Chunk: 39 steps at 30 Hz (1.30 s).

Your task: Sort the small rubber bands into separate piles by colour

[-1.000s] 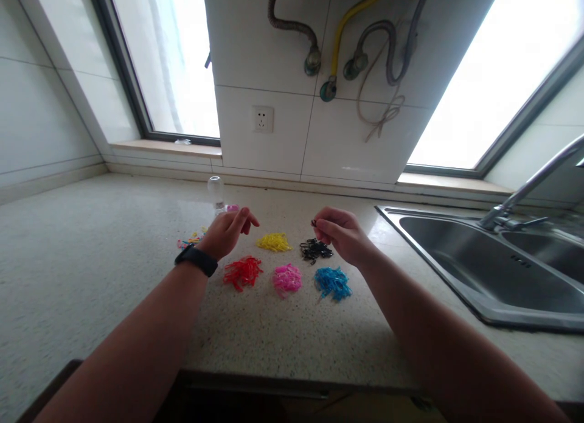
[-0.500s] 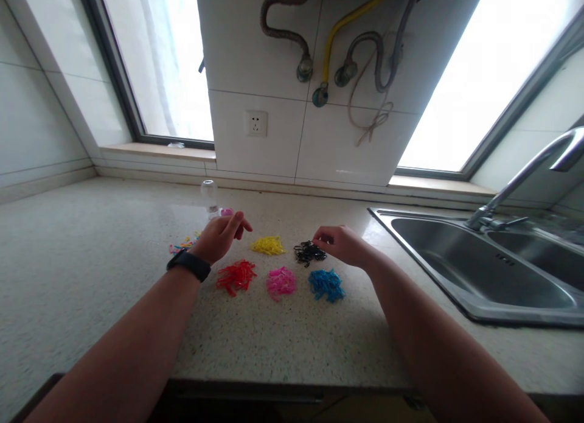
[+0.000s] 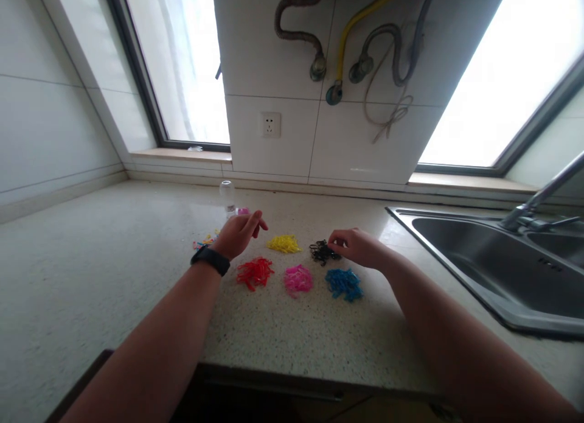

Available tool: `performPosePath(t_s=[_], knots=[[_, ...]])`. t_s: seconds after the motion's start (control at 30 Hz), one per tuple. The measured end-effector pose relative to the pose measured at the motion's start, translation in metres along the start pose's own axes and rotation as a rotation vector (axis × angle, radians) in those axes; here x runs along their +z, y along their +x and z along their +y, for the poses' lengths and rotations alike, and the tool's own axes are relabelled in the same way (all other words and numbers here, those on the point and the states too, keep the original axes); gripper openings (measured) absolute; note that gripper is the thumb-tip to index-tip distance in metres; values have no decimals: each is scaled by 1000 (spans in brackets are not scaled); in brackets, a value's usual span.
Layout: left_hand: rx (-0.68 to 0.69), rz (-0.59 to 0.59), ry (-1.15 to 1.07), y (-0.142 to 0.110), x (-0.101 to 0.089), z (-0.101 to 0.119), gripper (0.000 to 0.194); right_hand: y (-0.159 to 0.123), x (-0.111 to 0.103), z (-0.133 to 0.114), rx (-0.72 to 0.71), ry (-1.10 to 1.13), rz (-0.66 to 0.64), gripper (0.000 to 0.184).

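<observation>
Several heaps of small rubber bands lie on the speckled countertop (image 3: 274,332). The yellow bands (image 3: 283,244) and black bands (image 3: 322,251) form the back row; red bands (image 3: 254,273), pink bands (image 3: 298,280) and blue bands (image 3: 344,284) are in front. My right hand (image 3: 353,246) is at the right edge of the black heap, fingertips pinched together; what is between them is too small to see. My left hand (image 3: 241,233), with a dark watch on its wrist, hovers left of the yellow heap, fingers loosely bent and apart. It partly covers a heap of mixed-colour bands (image 3: 206,240).
A clear jar (image 3: 227,195) stands behind my left hand, beside a pink object (image 3: 243,211). At the right is a steel sink (image 3: 460,258) with a tap (image 3: 542,195). A socket (image 3: 271,125) and hoses (image 3: 298,36) are on the tiled wall behind.
The whole view has shifted, so everything sits further right in the picture. Both hands stay nearly in the same places relative to the heaps.
</observation>
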<state>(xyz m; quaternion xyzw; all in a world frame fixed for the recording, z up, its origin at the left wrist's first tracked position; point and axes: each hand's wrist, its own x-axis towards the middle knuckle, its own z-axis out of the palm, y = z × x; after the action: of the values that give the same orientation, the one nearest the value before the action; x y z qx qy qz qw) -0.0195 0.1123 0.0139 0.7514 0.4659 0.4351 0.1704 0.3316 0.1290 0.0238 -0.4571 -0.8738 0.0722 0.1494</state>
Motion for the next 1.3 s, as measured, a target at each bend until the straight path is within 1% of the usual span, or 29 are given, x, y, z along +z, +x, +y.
performPosePath(t_s=[0.13, 0.17, 0.27, 0.33, 0.4, 0.47, 0.57, 0.63, 0.67, 0.73, 0.8, 1.0, 1.1, 1.3], knots=[[-4, -5, 133, 2, -7, 7, 65, 4, 8, 3, 15, 35, 40, 25], [-1, -15, 188, 3, -10, 8, 61, 5, 10, 4, 17, 40, 58, 26], [45, -93, 359, 5, -19, 12, 45, 10, 19, 7, 12, 74, 124, 29], [72, -104, 436, 5, -28, 12, 39, 12, 22, 9, 0, 104, 153, 31], [57, -51, 499, 5, -40, 10, 37, 14, 24, 11, -9, 136, 168, 32], [11, 32, 542, 3, -53, 7, 38, 14, 26, 14, -11, 159, 178, 32], [-66, 167, 533, 2, -70, 3, 41, 14, 28, 19, -2, 187, 199, 33], [-129, 192, 547, 1, -77, 0, 42, 15, 29, 22, 1, 203, 211, 33], [-174, 169, 578, 0, -79, -2, 42, 15, 30, 22, -2, 208, 214, 34], [-276, 76, 649, 0, -82, -7, 38, 16, 30, 22, -8, 210, 215, 34], [-350, -20, 682, -1, -84, -14, 32, 16, 30, 22, -13, 212, 216, 35], [-438, -233, 613, -3, -83, -35, 16, 17, 29, 20, -22, 219, 216, 32], [-459, -265, 598, -2, -80, -41, 14, 17, 30, 20, -27, 202, 203, 31], [-498, -258, 626, -3, -71, -51, 20, 16, 31, 21, -43, 210, 222, 34]])
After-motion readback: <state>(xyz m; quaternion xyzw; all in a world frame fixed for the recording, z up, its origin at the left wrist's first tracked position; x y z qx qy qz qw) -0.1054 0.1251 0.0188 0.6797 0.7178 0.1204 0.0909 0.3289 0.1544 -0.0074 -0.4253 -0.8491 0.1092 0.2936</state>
